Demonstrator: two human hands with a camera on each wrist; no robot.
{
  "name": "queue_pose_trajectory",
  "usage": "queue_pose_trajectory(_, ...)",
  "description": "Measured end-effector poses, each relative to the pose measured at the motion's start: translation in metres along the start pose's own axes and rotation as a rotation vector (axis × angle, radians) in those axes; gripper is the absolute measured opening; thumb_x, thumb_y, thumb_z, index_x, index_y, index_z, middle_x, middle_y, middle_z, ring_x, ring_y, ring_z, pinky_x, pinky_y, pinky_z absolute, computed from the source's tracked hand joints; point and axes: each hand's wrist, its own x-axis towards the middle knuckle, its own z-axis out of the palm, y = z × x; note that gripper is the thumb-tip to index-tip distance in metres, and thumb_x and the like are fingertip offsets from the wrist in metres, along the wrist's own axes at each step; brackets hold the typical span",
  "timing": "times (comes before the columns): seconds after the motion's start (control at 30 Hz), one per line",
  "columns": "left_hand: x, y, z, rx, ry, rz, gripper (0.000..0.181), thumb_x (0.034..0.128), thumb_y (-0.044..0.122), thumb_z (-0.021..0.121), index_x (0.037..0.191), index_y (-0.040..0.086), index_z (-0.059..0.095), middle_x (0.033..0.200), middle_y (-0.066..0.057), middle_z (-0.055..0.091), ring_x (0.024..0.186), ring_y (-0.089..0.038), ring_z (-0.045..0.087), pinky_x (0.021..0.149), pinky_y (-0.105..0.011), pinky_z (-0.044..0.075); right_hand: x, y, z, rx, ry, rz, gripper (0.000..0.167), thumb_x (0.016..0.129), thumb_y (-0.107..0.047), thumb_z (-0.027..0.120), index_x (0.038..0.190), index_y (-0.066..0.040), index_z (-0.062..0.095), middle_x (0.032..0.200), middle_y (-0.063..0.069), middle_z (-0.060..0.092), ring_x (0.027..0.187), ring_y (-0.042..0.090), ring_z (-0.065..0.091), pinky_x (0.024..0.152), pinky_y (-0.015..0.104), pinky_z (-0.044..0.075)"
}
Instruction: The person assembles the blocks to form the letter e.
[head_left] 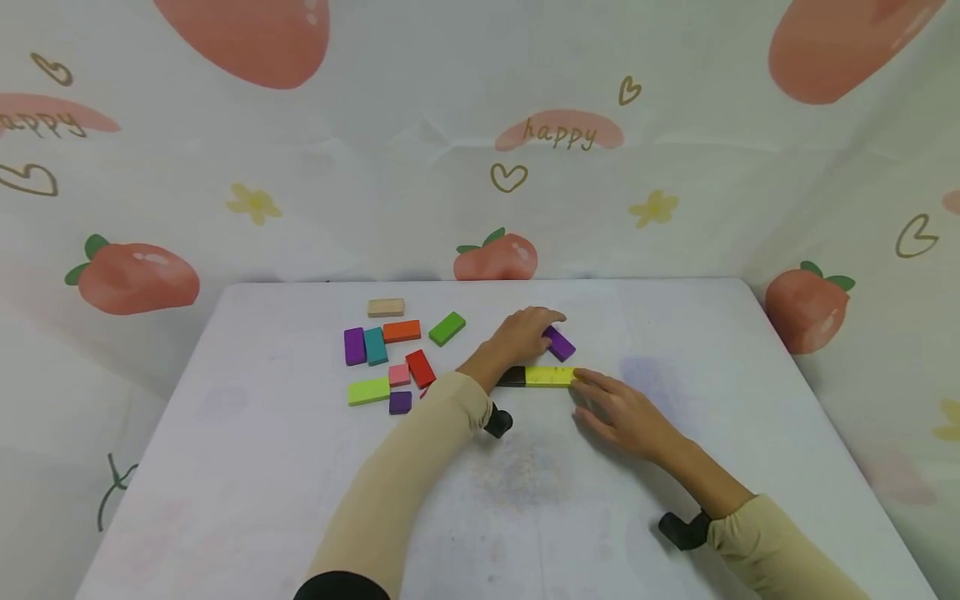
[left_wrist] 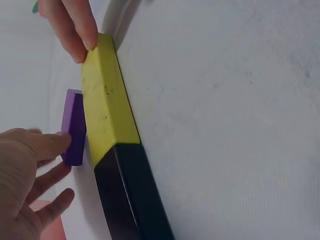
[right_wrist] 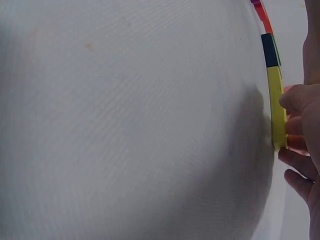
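Note:
My left hand [head_left: 517, 337] reaches over the row of blocks, and its thumb and a finger pinch a small purple block [left_wrist: 75, 127] behind the yellow block. The yellow block [head_left: 550, 377] lies end to end with a black block [left_wrist: 132, 190], which the left wrist partly covers in the head view. My right hand [head_left: 626, 412] touches the yellow block's right end with extended fingertips [left_wrist: 85, 35]. The right wrist view shows the yellow block [right_wrist: 276, 107] beside that hand, its contact partly hidden.
Left of the arms lie several coloured blocks: wood-coloured [head_left: 386, 307], orange [head_left: 402, 331], teal [head_left: 376, 346], purple [head_left: 355, 347], red [head_left: 420, 367], pink [head_left: 399, 375] and lime [head_left: 368, 392]. A green block [head_left: 447, 328] lies behind them. All rest on a white table [head_left: 247, 467].

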Motion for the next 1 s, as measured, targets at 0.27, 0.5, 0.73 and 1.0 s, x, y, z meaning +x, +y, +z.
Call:
queue_pose_trajectory(0.27, -0.0004, 0.0011, -0.0003, -0.060, 0.013, -0.072, 0.050, 0.0950, 0.026, 0.069, 0.141, 0.010, 0.057, 0.140, -0.006, 0.059, 0.126, -0.020, 0.054, 0.107, -0.037, 0.043, 0.0017, -0.0002, -0.0002, -0.001, -0.003, 0.005, 0.041, 0.085, -0.016, 0.077, 0.121, 0.001, 0.068, 0.134, 0.021, 0.059, 0.116, 0.038, 0.062, 0.091, 0.051, 0.053)
queue_pose_trajectory(0.5, -0.0001, 0.0016, 0.0028, -0.067, 0.013, -0.051, 0.045, 0.0959, 0.025, 0.068, 0.137, 0.010, 0.061, 0.136, -0.004, 0.062, 0.120, -0.018, 0.056, 0.102, -0.033, 0.045, 0.0027, 0.0002, 0.0012, 0.006, 0.009, -0.017, 0.040, 0.085, -0.015, 0.077, 0.120, 0.002, 0.068, 0.133, 0.020, 0.060, 0.116, 0.036, 0.062, 0.090, 0.049, 0.054)
queue_pose_trajectory(0.73, -0.0004, 0.0039, 0.0050, -0.073, 0.030, -0.035, 0.043, 0.0961, 0.024, 0.068, 0.137, 0.013, 0.062, 0.136, -0.002, 0.062, 0.119, -0.017, 0.057, 0.101, -0.032, 0.045, 0.0024, -0.0002, 0.0009, 0.002, 0.009, -0.014, 0.040, 0.085, -0.016, 0.076, 0.121, 0.001, 0.068, 0.134, 0.019, 0.060, 0.117, 0.036, 0.062, 0.091, 0.050, 0.054)
queue_pose_trajectory(1.0, -0.0002, 0.0093, 0.0068, -0.063, 0.028, -0.025, 0.043, 0.0965, 0.024, 0.067, 0.138, 0.014, 0.061, 0.137, -0.002, 0.062, 0.121, -0.018, 0.057, 0.102, -0.033, 0.045, 0.0012, 0.0009, 0.0013, 0.007, 0.005, -0.013, 0.041, 0.085, -0.016, 0.077, 0.121, 0.002, 0.068, 0.133, 0.020, 0.060, 0.117, 0.037, 0.062, 0.092, 0.050, 0.053)
